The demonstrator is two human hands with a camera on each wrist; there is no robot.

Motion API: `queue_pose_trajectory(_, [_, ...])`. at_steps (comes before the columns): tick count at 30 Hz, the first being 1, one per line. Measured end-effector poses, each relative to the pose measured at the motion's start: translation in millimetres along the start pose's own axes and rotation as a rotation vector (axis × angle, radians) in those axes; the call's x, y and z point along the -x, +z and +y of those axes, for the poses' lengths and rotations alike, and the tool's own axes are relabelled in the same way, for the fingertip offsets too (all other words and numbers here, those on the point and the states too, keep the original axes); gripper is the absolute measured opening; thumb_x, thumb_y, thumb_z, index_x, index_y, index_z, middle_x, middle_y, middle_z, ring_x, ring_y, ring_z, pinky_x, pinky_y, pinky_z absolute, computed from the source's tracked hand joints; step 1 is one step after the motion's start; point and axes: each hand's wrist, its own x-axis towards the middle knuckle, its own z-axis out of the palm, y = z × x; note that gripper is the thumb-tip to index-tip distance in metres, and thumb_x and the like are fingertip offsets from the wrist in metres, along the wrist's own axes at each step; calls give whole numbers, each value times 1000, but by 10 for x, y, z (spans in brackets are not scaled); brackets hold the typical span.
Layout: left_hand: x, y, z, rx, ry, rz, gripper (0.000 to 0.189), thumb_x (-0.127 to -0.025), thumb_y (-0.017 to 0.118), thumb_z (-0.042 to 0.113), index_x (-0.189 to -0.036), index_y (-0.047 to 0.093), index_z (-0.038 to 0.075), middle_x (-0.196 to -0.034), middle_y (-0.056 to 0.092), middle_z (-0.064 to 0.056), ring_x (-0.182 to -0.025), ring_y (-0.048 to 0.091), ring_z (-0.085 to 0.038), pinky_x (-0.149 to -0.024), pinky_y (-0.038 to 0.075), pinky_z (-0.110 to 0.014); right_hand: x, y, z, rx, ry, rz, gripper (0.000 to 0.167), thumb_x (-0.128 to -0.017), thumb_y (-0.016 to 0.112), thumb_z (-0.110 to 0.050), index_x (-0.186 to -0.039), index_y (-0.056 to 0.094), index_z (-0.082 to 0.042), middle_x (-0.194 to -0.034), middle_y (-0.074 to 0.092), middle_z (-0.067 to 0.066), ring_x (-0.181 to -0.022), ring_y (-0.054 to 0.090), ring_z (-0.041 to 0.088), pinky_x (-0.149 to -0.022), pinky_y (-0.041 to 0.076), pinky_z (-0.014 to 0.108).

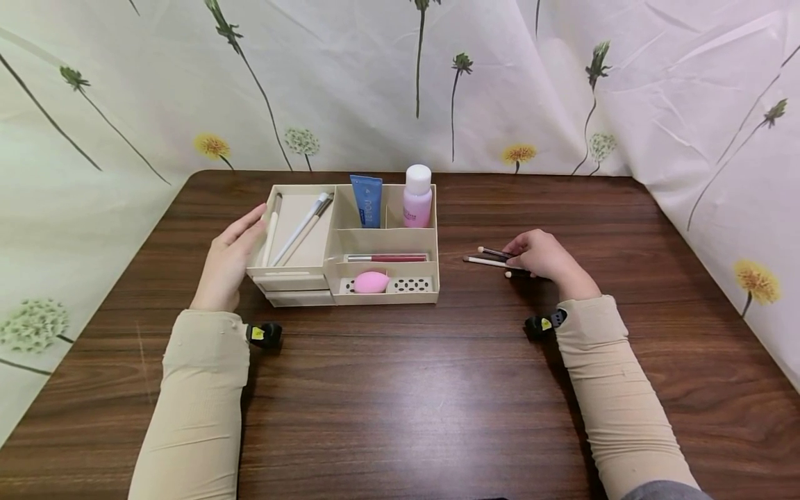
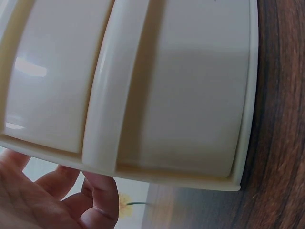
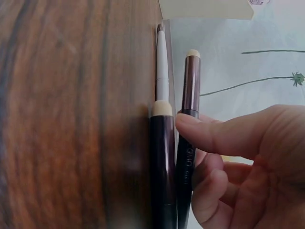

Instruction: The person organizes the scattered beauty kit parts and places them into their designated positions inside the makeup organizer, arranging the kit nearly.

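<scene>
My right hand (image 1: 542, 255) pinches a dark makeup brush (image 3: 192, 86) with a pale tip between thumb and fingers. In the right wrist view that brush is held slightly above the table. Beside it lie a white-handled brush (image 1: 484, 262) and another dark brush (image 3: 163, 157) with a cream tip. My left hand (image 1: 228, 260) rests against the left side of a cream desktop organizer (image 1: 386, 299). In the left wrist view its fingers (image 2: 102, 195) touch the edge of the organizer's drawer front (image 2: 190, 109).
Brushes (image 1: 304, 228) lie in the organizer's left tray. Its other compartments hold a blue tube (image 1: 369, 201), a pink bottle (image 1: 417, 201) with a white cap, a red tube (image 1: 387, 258) and a pink sponge (image 1: 371, 282). A floral curtain (image 1: 375, 83) hangs behind the wooden table (image 1: 400, 417).
</scene>
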Motion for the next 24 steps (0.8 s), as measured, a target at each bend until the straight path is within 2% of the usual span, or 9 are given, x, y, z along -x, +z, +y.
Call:
queue_pose_trajectory(5, [2,-1,-3,1,-1,-4,50,-99,57,43,-147,49,33,-162,32,3,-144,30,-12,-122,19,-37,4,1,-20,-1,-6,39,22,-94,65,-9,-113,69,2,-109,65,20,-63,56,17,-53,48,26])
queue_pose_trajectory(12, [-9,-6,-10,16,2,-7,50,-98,58,43,-146,50,32,-161,32,3,-142,32,-11,-121,22,-36,19,-2,-30,-5,-5,72,22,-96,64,-10,-116,67,-1,-121,63,22,-69,58,17,-56,50,25])
queue_pose_trajectory(16, [-9,-4,-12,17,6,-6,49,-99,58,43,-146,50,32,-161,33,3,-141,33,-11,-121,22,-35,18,8,-35,-16,-20,108,21,-97,64,-12,-115,67,-3,-118,63,20,-69,60,22,-59,51,30])
queue_pose_trajectory(21, [-9,-4,-15,13,1,-6,49,-99,57,43,-147,49,32,-162,32,3,-143,31,-12,-122,20,-37,17,12,-51,-13,-66,176,22,-96,65,-14,-115,67,-3,-114,63,19,-99,59,33,-86,47,46])
queue_pose_trajectory(24, [-11,-7,-19,8,0,-8,50,-99,56,43,-147,49,33,-162,30,3,-144,29,-13,-123,19,-38,20,8,-69,-22,-90,209,22,-95,67,-14,-115,67,-3,-111,64,20,-109,55,35,-94,42,50])
